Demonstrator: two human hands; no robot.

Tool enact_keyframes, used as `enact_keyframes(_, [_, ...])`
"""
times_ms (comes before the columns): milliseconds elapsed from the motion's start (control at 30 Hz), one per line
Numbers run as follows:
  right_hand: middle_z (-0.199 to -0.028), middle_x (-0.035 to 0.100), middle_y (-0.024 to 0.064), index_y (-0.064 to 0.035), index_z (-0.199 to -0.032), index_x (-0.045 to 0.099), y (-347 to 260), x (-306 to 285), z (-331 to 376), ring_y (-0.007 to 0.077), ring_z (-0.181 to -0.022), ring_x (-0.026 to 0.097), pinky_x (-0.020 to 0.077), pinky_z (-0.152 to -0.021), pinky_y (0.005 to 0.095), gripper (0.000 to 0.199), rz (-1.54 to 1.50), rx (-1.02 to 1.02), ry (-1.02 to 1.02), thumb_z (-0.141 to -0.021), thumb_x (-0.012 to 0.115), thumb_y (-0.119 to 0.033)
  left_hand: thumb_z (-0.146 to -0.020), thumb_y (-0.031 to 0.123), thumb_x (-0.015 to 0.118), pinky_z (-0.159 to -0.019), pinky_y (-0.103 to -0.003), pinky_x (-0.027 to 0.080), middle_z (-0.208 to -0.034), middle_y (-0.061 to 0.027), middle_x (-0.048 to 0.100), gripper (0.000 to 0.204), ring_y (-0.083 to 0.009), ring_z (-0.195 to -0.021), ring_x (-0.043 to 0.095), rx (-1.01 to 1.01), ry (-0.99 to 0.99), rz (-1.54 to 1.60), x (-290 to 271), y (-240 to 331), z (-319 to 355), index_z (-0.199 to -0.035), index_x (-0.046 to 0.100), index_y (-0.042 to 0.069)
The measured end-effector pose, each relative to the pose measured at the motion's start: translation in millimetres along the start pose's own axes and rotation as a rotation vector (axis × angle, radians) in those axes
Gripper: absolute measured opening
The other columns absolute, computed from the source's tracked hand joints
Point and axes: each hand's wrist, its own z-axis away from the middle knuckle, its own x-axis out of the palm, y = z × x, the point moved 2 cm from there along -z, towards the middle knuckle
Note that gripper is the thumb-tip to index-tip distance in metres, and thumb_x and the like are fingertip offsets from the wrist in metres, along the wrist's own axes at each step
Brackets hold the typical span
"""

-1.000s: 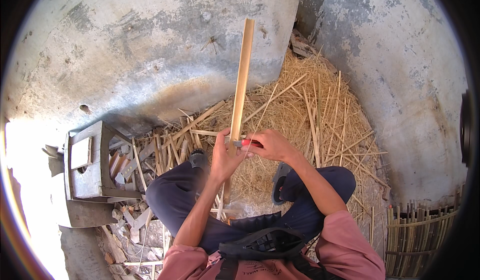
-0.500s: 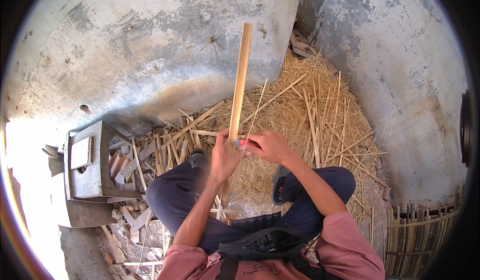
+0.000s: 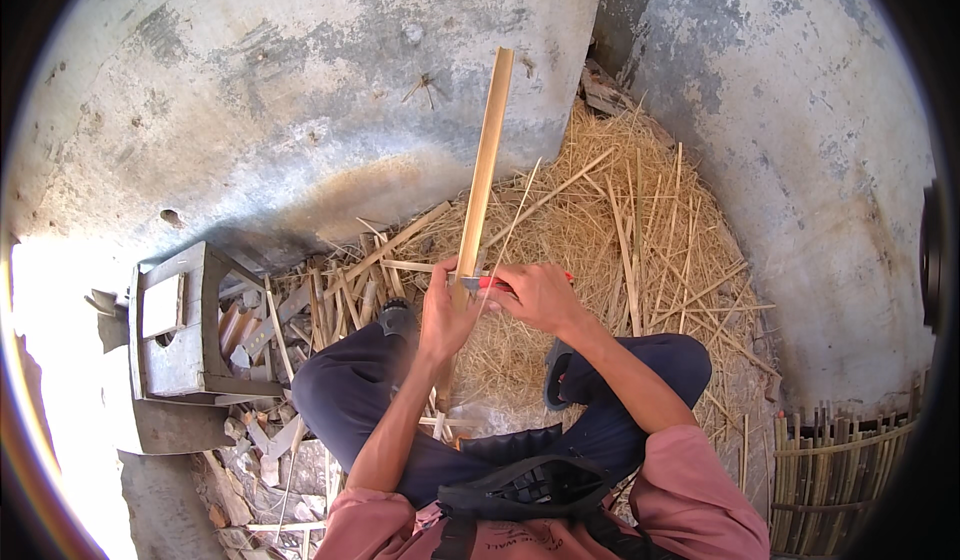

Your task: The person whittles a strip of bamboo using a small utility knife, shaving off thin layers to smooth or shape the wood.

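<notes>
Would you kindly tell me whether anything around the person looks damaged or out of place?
Yes: the wall is patchy and worn, with a dark hole at left. Below it, a grey wooden frame, perhaps a tipped-over stool, sits beside scattered rubble. The long bamboo strip in the left hand shows nothing odd.

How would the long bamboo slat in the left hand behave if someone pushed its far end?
The slat is probably fairly stiff, since it runs straight well beyond the left hand. It may be light for its length, as it looks narrow. Its far end would likely swing sideways, being far from that hand.
</notes>
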Motion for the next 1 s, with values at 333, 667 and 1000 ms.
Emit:
enact_keyframes(333, [-0.08,0.074,0.0126,-0.0084,-0.097,0.073,-10,-2,2,0.0346,-0.066,0.072,0.053,-0.058,0.0463,0.038,0.047,0.017,0.082,-0.099,0.072,-0.046,-0.08,0.014,0.096,-0.088,-0.037,0.059,-0.117,-0.0137,0.069,0.076,-0.022,-0.103,0.071,0.091,0.058,0.109,1,-11,-4,-0.139,0.05,0.003])
enact_keyframes(667, [-0.084,0.075,0.0137,-0.0054,-0.099,0.072,-12,-3,3,0.0341,-0.07,0.074,0.0549,-0.058,0.0456,0.043,0.078,0.052,0.088,-0.101,0.069,-0.048,-0.087,0.01,0.09,-0.085,-0.034,0.06,-0.115,-0.0144,0.071,0.065,-0.0168,-0.101,0.07,0.034,0.049,0.055,1,8,-3,-0.138,0.049,0.002])
enact_keyframes(1000, [-0.082,0.074,0.0123,-0.0055,-0.097,0.071,-17,-11,0,0.0338,-0.066,0.073,0.0535,-0.056,0.046,0.041,0.093,0.073,0.121,-0.1,0.071,-0.047,-0.085,0.011,0.092,-0.088,-0.036,0.058,-0.113,-0.0131,0.072,0.063,-0.018,-0.101,0.07,0.005,0.087,-0.036,2,18,-2,-0.133,0.052,0.001])
